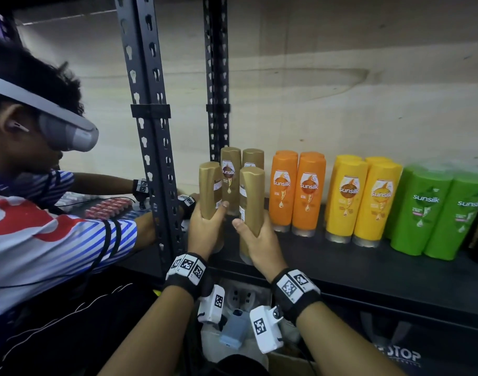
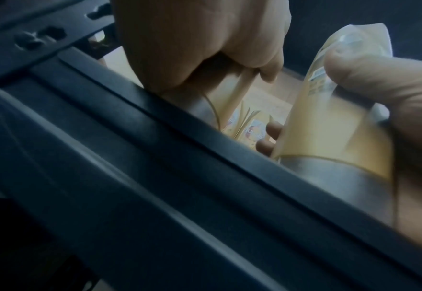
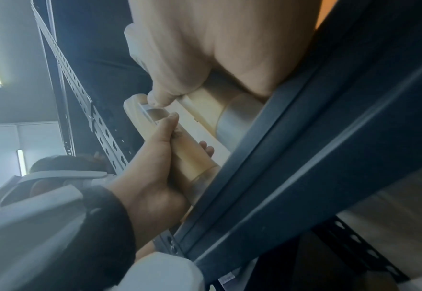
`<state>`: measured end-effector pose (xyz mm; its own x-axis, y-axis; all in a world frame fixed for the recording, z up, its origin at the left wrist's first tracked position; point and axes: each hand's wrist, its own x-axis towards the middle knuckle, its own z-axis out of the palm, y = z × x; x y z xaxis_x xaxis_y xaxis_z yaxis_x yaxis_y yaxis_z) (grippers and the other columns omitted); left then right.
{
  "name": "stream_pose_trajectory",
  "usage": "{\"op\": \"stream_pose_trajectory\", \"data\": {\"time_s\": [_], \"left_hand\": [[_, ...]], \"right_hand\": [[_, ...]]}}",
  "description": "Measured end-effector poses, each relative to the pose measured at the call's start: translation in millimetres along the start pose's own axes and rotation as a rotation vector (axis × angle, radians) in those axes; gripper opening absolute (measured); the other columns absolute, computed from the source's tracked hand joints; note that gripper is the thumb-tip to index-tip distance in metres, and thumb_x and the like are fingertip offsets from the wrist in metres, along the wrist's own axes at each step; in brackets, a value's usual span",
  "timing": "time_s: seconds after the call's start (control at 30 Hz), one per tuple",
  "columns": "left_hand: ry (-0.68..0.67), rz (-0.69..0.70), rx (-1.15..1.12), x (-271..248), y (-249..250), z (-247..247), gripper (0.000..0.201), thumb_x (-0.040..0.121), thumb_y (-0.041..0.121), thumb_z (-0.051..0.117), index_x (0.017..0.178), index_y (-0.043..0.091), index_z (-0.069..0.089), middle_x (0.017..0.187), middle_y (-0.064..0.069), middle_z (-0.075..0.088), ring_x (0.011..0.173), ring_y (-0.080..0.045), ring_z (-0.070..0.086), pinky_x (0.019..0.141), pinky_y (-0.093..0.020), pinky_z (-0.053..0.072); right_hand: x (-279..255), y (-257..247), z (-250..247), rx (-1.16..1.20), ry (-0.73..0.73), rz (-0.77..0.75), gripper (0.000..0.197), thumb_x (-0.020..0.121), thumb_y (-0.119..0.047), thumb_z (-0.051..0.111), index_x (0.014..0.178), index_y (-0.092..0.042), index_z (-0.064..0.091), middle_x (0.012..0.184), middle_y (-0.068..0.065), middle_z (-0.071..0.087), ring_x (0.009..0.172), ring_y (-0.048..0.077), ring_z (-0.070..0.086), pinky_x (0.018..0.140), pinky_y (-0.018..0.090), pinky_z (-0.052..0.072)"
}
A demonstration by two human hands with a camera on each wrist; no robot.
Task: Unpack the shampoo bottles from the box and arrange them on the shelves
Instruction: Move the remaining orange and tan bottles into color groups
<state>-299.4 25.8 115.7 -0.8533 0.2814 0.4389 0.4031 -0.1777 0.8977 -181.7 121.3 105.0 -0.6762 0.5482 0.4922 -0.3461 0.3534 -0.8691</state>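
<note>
While upright, each hand's grip encloses gold bottles.

The left hand fills the top of the view, its fingers curled round a gold bottle that runs down beneath them. To the right of those fingers the right hand grips a second gold bottle, thumb pressed on its label and two fingertips showing at its left side. Below both hands the dark shelf edge crosses diagonally; the picture is blurred.
</note>
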Motion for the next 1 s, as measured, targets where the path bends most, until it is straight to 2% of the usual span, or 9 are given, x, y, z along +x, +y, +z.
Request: {"op": "stream_pose_trajectory", "data": {"time_s": [0.1, 0.23, 0.33, 0.4, 0.5, 0.67, 0.8, 0.87, 1.0], "left_hand": [[0.019, 0.001, 0.022, 5.8, -0.4, 0.6, 0.024, 0.09, 0.045, 0.074, 0.111, 0.033, 0.068, 0.101, 0.023, 0.075, 0.092, 0.009, 0.068, 0.073, -0.005, 0.047], [0.033, -0.016, 0.048, 6.8, -11.0, 1.9, 0.035, 0.086, 0.057, 0.071, 0.114, 0.037, 0.067, 0.104, 0.017, 0.075, 0.101, 0.0, 0.069, 0.093, -0.032, 0.054], [0.044, -0.003, 0.061, 5.6, -15.6, 2.0, 0.029, 0.078, 0.075, 0.066, 0.102, 0.06, 0.063, 0.102, 0.028, 0.072, 0.098, 0.008, 0.067, 0.095, -0.033, 0.054], [0.036, 0.013, 0.086, 6.1, -16.9, 1.5, 0.035, 0.073, 0.088, 0.059, 0.101, 0.067, 0.059, 0.103, 0.026, 0.072, 0.101, 0.007, 0.066, 0.095, -0.034, 0.053], [0.017, -0.001, 0.117, 4.3, -17.6, -0.1, 0.063, 0.073, 0.097, 0.043, 0.113, 0.051, 0.059, 0.111, 0.013, 0.072, 0.108, -0.013, 0.067, 0.102, -0.046, 0.053], [0.016, -0.191, -0.055, 3.8, -14.2, -4.2, 0.107, 0.068, 0.105, 0.019, 0.131, 0.032, 0.064, 0.127, -0.002, 0.071, 0.119, -0.022, 0.066, 0.111, -0.05, 0.047], [0.09, -0.329, -0.115, 8.2, -10.5, -7.1, 0.106, 0.054, 0.11, 0.017, 0.104, 0.039, 0.078, 0.097, 0.006, 0.08, 0.101, -0.016, 0.072, 0.105, -0.043, 0.052], [0.106, -0.387, -0.139, 11.6, -11.3, -8.8, 0.113, 0.048, 0.112, 0.021, 0.111, 0.037, 0.077, 0.113, 0.001, 0.077, 0.112, -0.018, 0.069, 0.106, -0.043, 0.051], [0.009, -0.454, -0.179, 12.7, -14.1, -9.4, 0.099, 0.058, 0.109, 0.028, 0.111, 0.04, 0.075, 0.11, 0.0, 0.078, 0.112, -0.023, 0.071, 0.101, -0.048, 0.054]], "right_hand": [[9.0, 1.8, 9.1, -0.029, 0.005, 0.015, 0.055, 0.093, -0.042, 0.072, 0.139, -0.027, 0.047, 0.124, -0.018, 0.064, 0.112, -0.01, 0.06, 0.089, 0.007, 0.045], [15.3, 1.8, 13.6, -0.03, -0.075, 0.09, 0.057, 0.094, -0.071, 0.05, 0.142, -0.043, 0.037, 0.137, -0.017, 0.056, 0.123, -0.006, 0.053, 0.106, 0.027, 0.042], [15.5, 5.2, 9.2, 0.022, -0.155, 0.128, 0.048, 0.091, -0.085, 0.029, 0.132, -0.064, 0.038, 0.14, -0.028, 0.05, 0.129, -0.013, 0.045, 0.108, 0.026, 0.036], [15.2, 6.5, 5.4, 0.061, -0.155, 0.135, 0.038, 0.095, -0.081, 0.027, 0.129, -0.07, 0.038, 0.134, -0.04, 0.049, 0.126, -0.021, 0.043, 0.105, 0.02, 0.033], [15.5, 9.3, 2.8, 0.093, -0.144, 0.157, 0.04, 0.099, -0.074, 0.03, 0.137, -0.064, 0.04, 0.131, -0.043, 0.051, 0.125, -0.02, 0.045, 0.103, 0.021, 0.035], [16.0, 11.4, 1.0, 0.11, -0.101, 0.178, 0.03, 0.095, -0.068, 0.042, 0.125, -0.067, 0.043, 0.118, -0.045, 0.057, 0.112, -0.021, 0.053, 0.094, 0.019, 0.039], [14.6, 12.8, 0.3, 0.112, -0.049, 0.167, 0.041, 0.086, -0.066, 0.055, 0.124, -0.053, 0.046, 0.113, -0.034, 0.063, 0.105, -0.016, 0.059, 0.088, 0.019, 0.043], [12.8, 14.0, 0.7, 0.1, -0.028, 0.157, 0.044, 0.082, -0.061, 0.061, 0.123, -0.05, 0.047, 0.118, -0.02, 0.065, 0.103, -0.01, 0.062, 0.083, 0.016, 0.047], [11.2, 18.3, 1.0, 0.064, -0.026, 0.131, 0.042, 0.088, -0.035, 0.07, 0.12, -0.05, 0.046, 0.118, -0.01, 0.062, 0.101, -0.003, 0.064, 0.076, 0.016, 0.052]]}}
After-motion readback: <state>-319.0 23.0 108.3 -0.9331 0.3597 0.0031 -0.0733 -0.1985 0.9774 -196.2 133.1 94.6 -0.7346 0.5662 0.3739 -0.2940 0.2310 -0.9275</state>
